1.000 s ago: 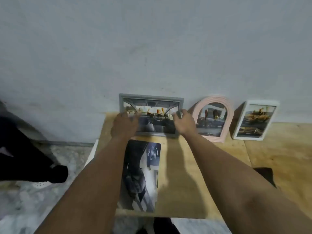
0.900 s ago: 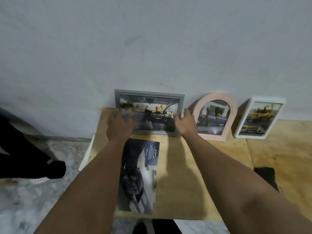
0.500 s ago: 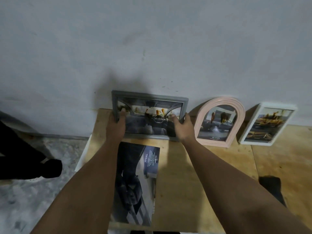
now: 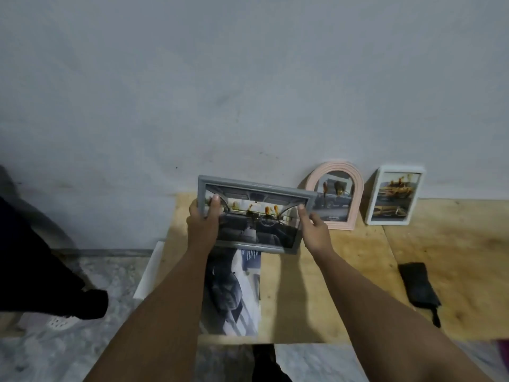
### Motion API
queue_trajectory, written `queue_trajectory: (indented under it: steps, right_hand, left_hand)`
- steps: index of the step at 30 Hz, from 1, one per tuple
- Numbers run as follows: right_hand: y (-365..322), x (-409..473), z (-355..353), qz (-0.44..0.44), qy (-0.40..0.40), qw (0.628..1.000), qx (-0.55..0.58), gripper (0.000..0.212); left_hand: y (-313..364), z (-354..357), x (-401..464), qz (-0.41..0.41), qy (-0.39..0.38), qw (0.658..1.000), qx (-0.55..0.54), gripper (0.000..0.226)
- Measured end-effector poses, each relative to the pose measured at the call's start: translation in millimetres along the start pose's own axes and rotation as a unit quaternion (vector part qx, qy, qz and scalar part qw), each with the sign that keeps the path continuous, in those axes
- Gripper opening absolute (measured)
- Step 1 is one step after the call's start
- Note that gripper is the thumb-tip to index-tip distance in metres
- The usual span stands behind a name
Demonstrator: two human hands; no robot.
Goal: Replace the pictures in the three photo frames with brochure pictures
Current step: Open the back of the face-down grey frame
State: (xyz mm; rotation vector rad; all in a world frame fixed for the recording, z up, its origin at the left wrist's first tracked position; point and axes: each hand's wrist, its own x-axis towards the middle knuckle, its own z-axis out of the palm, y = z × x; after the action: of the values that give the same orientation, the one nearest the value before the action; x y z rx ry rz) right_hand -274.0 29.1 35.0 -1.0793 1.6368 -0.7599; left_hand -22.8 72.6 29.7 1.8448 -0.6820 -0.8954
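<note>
- Grey frame (image 4: 254, 216), landscape, car-interior picture facing the camera, is held by its two short ends, tilted, its left end higher than its right.
- Left hand (image 4: 202, 226) grasps the frame's left end: thumb lies on the front over the glass near the upper-left corner; the other fingers go behind the frame, out of sight.
- Right hand (image 4: 314, 232) is at the frame's right end, roughly 3 o'clock of it: one fingertip shows at the upper-right corner, against the edge. Palm is beside the right rail. Cannot tell how firmly it clamps, or where the rest of the fingers sit.
- Whether the frame's lower edge touches the wooden board (image 4: 297, 299) cannot be told. It overlaps the top of the brochure (image 4: 234, 293).
- Brochure lies flat on the board at 6 o'clock of the grey frame, partly under the left forearm, showing a dark car picture.
- Pink arched frame (image 4: 334, 194) leans on the wall (image 4: 248, 78) at 2 o'clock of the grey frame, just beside its right end.
- White frame (image 4: 394, 194) also leans on the wall, at 3 o'clock of the pink one, holding a yellow car picture.
- Black pouch (image 4: 418, 285) lies on the board at 4 o'clock, well apart from the hands.
</note>
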Motion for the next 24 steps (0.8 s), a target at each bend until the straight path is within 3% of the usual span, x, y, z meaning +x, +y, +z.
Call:
queue_trajectory:
  steps: [6, 9, 12, 15, 18, 20, 22, 24]
  right_hand:
    - [33, -81, -58, 0.069, 0.053, 0.995, 0.056, 0.112]
    - [53, -110, -87, 0.101, 0.077, 0.987, 0.097, 0.096]
    - [79, -122, -112, 0.134, 0.109, 0.977, 0.125, 0.090]
    - [106, -125, -134, 0.156, 0.117, 0.968, 0.156, 0.063]
    - [124, -127, -149, 0.173, 0.104, 0.965, 0.164, 0.043]
    - [136, -126, -156, 0.179, 0.096, 0.964, 0.171, 0.033]
    - [149, -119, -163, 0.175, 0.098, 0.964, 0.173, 0.034]
    - [160, -109, -170, 0.173, 0.102, 0.963, 0.180, 0.038]
  left_hand:
    - [7, -3, -95, -0.038, -0.101, 0.991, -0.080, 0.102]
    - [4, 4, -130, -0.070, -0.120, 0.985, -0.099, 0.104]
    - [-8, 15, -148, -0.118, -0.124, 0.978, -0.121, 0.124]
    - [-4, 22, -174, -0.150, -0.136, 0.967, -0.157, 0.092]
    - [-18, 32, -178, -0.180, -0.164, 0.956, -0.163, 0.086]
    - [-36, 40, -172, -0.203, -0.174, 0.949, -0.168, 0.097]
    - [-62, 54, -160, -0.235, -0.167, 0.943, -0.170, 0.121]
    - [-80, 68, -149, -0.254, -0.159, 0.942, -0.149, 0.128]
